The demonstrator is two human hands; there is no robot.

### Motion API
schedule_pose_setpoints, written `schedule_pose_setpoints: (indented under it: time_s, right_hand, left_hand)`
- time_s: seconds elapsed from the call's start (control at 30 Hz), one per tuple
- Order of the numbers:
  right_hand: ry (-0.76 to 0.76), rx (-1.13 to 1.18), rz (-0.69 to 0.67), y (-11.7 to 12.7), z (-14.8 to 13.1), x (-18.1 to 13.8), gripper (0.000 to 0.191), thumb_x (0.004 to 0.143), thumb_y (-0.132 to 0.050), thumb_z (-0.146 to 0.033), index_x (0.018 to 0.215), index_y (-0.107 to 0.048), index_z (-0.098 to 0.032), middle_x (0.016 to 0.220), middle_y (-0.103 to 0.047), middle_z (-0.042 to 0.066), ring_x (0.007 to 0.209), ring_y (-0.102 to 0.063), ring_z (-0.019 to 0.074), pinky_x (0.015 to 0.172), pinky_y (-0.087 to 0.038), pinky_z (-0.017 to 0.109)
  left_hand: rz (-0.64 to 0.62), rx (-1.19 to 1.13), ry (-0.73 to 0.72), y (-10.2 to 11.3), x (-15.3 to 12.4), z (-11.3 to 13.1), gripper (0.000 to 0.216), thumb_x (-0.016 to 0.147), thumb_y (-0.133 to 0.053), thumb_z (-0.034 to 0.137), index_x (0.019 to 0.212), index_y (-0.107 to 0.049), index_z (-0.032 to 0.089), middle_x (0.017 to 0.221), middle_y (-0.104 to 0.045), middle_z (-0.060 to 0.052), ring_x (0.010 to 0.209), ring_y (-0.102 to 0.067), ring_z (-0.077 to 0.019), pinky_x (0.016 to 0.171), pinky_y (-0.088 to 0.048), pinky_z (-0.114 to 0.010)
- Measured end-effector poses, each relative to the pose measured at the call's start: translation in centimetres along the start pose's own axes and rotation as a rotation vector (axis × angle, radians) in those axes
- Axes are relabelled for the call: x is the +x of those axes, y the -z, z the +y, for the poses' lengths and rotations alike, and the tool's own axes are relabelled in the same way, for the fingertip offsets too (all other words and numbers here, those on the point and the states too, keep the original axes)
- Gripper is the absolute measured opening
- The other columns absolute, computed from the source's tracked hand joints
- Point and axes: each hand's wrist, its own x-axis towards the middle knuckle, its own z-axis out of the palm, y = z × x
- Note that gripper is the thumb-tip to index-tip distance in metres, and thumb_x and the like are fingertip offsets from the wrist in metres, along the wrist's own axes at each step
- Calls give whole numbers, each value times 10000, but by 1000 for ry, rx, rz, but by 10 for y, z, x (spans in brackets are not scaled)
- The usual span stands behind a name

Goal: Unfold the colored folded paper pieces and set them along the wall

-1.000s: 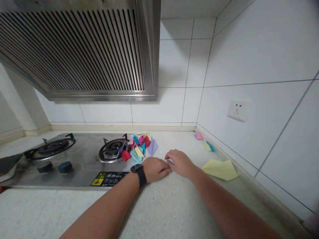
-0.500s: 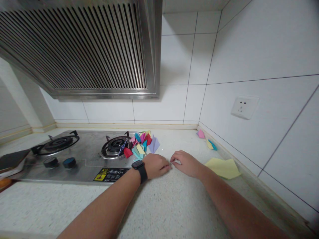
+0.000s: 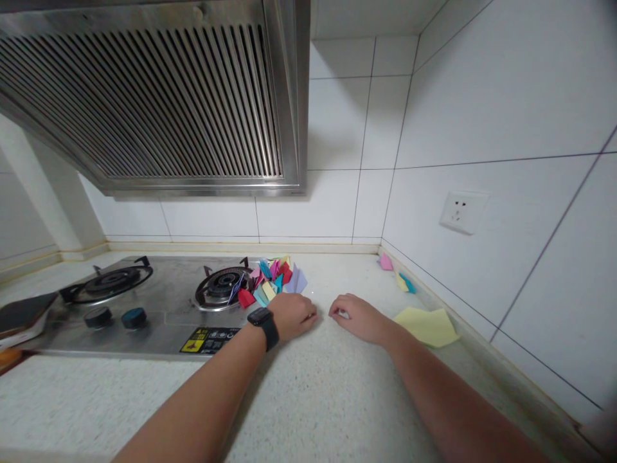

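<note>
My left hand (image 3: 293, 316), with a black watch (image 3: 264, 326) on its wrist, rests low over the speckled counter. Its fingers are curled together, and whatever they may hold is hidden. Across a small gap, my right hand (image 3: 357, 317) has thumb and fingertips pinched together; anything between them is too small to make out. Just beyond the left hand lies a pile of folded coloured papers (image 3: 270, 283), partly over the right burner, with a lilac folded paper (image 3: 297, 280) at its edge. A pale yellow sheet of paper (image 3: 429, 326) lies beside my right forearm.
A steel gas stove (image 3: 164, 334) with two burners is on the left, under a range hood (image 3: 144, 109). Pink (image 3: 385, 262) and yellow-and-blue paper pieces (image 3: 405, 282) lie by the right wall. A socket (image 3: 464, 212) is on that wall.
My left hand has moved slightly left, widening the gap between the hands. The right hand keeps its pinch in nearly the same place. The view has shifted a little.
</note>
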Motion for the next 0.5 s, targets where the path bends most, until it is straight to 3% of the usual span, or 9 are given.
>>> schedule_pose_setpoints:
  time_s: [0.3,0.5]
  right_hand:
    - [-1,7,4,0,6,-1,150,853,-544,-196,894,-687,-182,872,-677,45,849,-572,164,795,-415,285]
    - [10,19,22,-2,8,-1,144,854,-542,-202,878,-683,-188,865,-673,38,845,-569,164,791,-414,289]
  left_hand:
    - [72,73,215,28,-12,-45,218,878,-482,298,975,-661,219,1001,-643,-103,1000,-539,-275,852,-377,-381]
    - [16,122,258,28,-23,-76,214,786,-586,294,964,-675,216,1006,-646,-105,980,-529,-297,834,-384,-394]
